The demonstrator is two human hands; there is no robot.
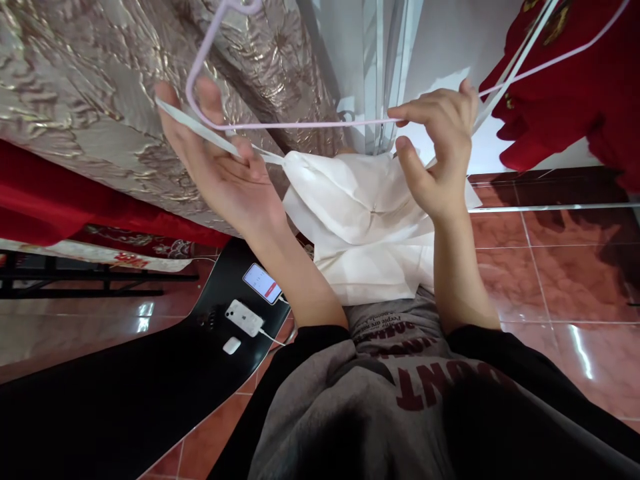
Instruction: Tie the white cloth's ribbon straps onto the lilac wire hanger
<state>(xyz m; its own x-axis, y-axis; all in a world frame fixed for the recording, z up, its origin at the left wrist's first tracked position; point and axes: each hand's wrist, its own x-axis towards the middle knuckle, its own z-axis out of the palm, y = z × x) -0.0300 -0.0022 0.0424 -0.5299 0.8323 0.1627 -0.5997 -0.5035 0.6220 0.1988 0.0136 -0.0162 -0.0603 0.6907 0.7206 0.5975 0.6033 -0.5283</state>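
Observation:
A pale lilac clothes hanger [305, 125] spans between my hands, its lower bar nearly level. My left hand [230, 167] is palm up with fingers spread, and a thin white strap [200, 125] is hooked across them. The hanger's left corner lies by those fingers. My right hand [440, 150] curls its fingers at the bar, thumb apart from the index finger; the bar passes behind the fingers. A white strap runs taut from beside this hand to the upper right. White fabric [365, 200] hangs gathered below both hands, against my body.
Shiny beige fabric [125, 100] hangs on the left, red cloth [565, 87] at the right. Two phones, one with a lit screen [263, 283] and one white [244, 317], plus a small white case [231, 345] lie on a black surface [125, 393]. Red tiles [575, 280] cover the floor.

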